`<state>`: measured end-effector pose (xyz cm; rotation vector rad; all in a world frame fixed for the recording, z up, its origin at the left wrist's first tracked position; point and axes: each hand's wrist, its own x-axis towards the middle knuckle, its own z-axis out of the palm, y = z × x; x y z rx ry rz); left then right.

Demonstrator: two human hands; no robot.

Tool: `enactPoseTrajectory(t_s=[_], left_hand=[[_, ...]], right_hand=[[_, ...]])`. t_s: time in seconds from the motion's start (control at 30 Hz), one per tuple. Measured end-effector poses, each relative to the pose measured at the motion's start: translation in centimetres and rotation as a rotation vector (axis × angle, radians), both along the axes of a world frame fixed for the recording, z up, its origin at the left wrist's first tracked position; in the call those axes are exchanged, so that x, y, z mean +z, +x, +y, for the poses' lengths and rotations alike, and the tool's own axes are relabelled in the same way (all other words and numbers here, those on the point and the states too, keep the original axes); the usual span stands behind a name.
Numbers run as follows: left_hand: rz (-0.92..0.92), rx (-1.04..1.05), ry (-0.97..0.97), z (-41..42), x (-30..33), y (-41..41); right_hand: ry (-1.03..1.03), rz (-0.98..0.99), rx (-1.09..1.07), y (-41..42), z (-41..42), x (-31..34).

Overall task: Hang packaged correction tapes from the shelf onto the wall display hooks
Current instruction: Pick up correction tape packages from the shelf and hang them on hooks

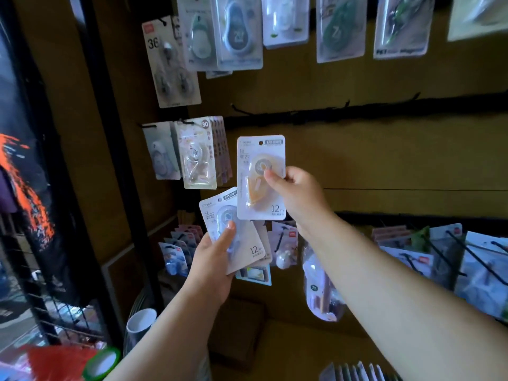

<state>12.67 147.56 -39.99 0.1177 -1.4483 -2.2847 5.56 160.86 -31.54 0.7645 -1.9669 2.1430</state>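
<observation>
Currently right hand pinches one orange pack upright, hole at twelve o'clock for hooking; left hand grips spare packs.

Raised correction tape pack: white card, pale orange dispenser, grey hub, black "12 m" print; fanned correction tape packs: white and beige cards, pale blue dispenser, black "12 m" print; wall panel: brown; hook rail: black; hanging pack: white card, black "36", red corner tag; cup: white; roll: green rim.
</observation>
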Motion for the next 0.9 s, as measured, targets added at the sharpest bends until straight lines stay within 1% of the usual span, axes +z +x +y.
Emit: enactPoseTrajectory(t_s=[0.13, 0.33, 0.63, 0.9], left_hand=[[-0.015, 0.04, 0.017, -0.9, 0.6, -0.3], [-0.011, 0.042, 0.011, -2.3, 1.4, -0.5], [0.018, 0.047, -0.02, -3.9, 1.7, -0.6], [0.025, 0.026, 0.005, -4.0, 1.3, -0.3]], right_hand=[[0.053, 0.071, 0.003, -1.2, -2.4, 4.0], [0.09, 0.084, -0.04, -2.6, -5.1, 7.2], [0.056, 0.036, -0.17, -4.5, -6.7, 7.3], [0.218, -0.083, -0.283, -7.2, -7.7, 7.6]])
